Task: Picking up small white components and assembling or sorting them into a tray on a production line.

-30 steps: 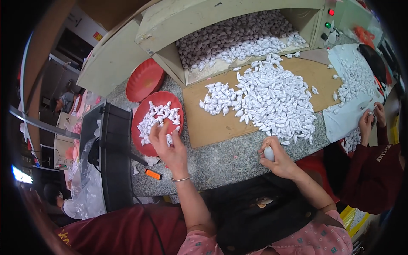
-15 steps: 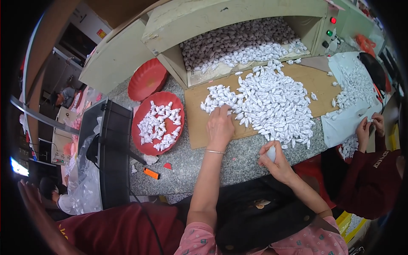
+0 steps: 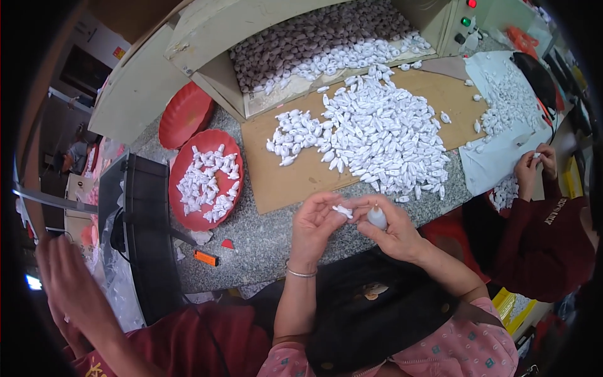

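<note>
A small white moulded piece (image 3: pixel 342 211) is pinched between the thumb and fingers of my left hand (image 3: pixel 312 227). My right hand (image 3: pixel 401 235) is wrapped round a small translucent squeeze bottle (image 3: pixel 377 217) with a thin tip pointing up. Both hands are close together over the counter's near edge, and the right fingers reach the white piece. Beyond them a large heap of white pieces (image 3: pixel 389 135) spreads over a cardboard sheet (image 3: pixel 267 182), with a smaller pile of rounder white pieces (image 3: pixel 294 133) on its left.
A red scalloped dish (image 3: pixel 236 151) holds several white pieces, beside another red dish (image 3: pixel 186 116). Behind stands a pale open-fronted box (image 3: pixel 207 44) full of white pieces. An orange lighter (image 3: pixel 206 258) lies near a black bin (image 3: pixel 147 207). Co-workers' hands (image 3: pixel 527 169) show on both sides.
My left hand has come back from the smaller pile with a white piece and met my right hand. The bottle now stands tip up. At left, a co-worker's hands have risen into view.
</note>
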